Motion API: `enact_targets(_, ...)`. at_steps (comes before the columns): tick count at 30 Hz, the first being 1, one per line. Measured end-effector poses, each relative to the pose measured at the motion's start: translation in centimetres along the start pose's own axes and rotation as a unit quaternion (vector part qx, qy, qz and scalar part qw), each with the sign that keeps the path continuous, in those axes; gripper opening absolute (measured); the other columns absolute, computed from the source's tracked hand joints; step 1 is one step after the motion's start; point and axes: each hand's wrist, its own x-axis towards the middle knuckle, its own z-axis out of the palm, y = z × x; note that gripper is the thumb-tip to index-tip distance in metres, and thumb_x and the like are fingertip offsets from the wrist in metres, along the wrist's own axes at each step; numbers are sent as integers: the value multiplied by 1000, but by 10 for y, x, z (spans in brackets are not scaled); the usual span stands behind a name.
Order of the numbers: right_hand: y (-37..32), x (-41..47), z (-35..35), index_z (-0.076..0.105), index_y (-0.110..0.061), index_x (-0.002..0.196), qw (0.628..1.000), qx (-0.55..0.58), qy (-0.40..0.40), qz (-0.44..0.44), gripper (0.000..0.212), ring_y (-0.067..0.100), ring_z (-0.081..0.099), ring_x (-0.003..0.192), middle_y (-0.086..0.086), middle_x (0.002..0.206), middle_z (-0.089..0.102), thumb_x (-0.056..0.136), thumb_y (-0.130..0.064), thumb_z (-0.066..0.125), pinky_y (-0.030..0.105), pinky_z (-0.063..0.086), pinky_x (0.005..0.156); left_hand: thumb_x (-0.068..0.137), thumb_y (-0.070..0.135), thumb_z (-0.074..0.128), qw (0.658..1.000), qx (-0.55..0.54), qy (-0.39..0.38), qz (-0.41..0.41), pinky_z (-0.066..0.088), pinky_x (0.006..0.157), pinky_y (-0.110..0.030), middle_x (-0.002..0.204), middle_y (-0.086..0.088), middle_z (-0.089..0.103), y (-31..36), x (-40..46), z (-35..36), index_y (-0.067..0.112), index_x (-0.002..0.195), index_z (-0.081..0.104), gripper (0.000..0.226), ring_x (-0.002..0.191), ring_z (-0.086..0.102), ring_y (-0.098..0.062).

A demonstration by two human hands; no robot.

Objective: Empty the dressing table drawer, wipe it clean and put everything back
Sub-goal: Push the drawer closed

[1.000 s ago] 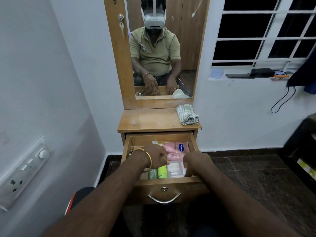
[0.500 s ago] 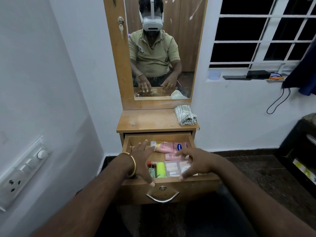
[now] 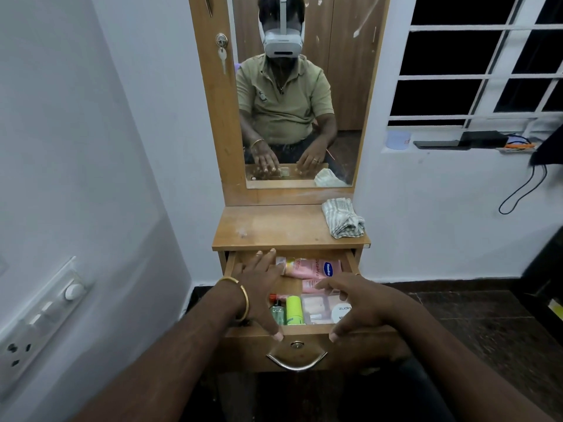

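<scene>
The wooden drawer of the dressing table stands pulled out, with a metal handle on its front. Inside lie a pink lotion tube, a smaller pink tube, a green bottle, a dark green bottle, a clear packet and a white jar. My left hand, fingers spread, hovers over the drawer's left half, its thumb at the front edge. My right hand, fingers spread, hovers over the right half. Neither holds anything. A striped folded cloth lies on the tabletop.
The tabletop is bare wood left of the cloth, with a mirror behind it. A white wall with a switch panel stands close on the left. A window sill with small items is at the right. Dark floor lies right of the table.
Both hands have lifted out of the drawer contents and opened, fingers spread, ending above the drawer near its front edge. The items inside stay in place.
</scene>
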Motion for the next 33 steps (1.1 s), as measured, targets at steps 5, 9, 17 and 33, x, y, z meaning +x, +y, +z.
enact_targets(5,7,30,-13,39,-37,143,999,-12,29,-12,98,4,43,116,-19,137,40,61,-39,91,24,43,98,50,67,83,1000,7,30,3,3,119,-52,163,-1,-16,-10,19,-13,24,155,-3,141,150,-14,-27)
enact_targets(9,11,56,-24,37,-37,146,995,-68,69,-26,106,11,41,125,-15,141,41,55,-40,92,32,43,101,58,67,79,999,26,38,-3,1,120,-47,164,-6,-11,-18,37,-24,16,155,-3,137,150,-11,-26)
enact_targets(17,-2,90,-45,38,-24,147,969,-225,101,-29,98,23,39,130,-3,148,39,64,-30,89,42,41,105,68,65,73,997,36,65,-24,8,121,-45,164,-5,11,-30,69,-33,19,152,20,109,151,2,-25)
enact_targets(33,-11,118,-19,58,-16,72,921,-250,298,-6,30,25,58,67,2,74,57,62,11,65,32,36,49,93,42,52,965,59,252,-44,46,88,-35,115,-1,65,-26,88,-7,21,105,64,27,107,59,-24)
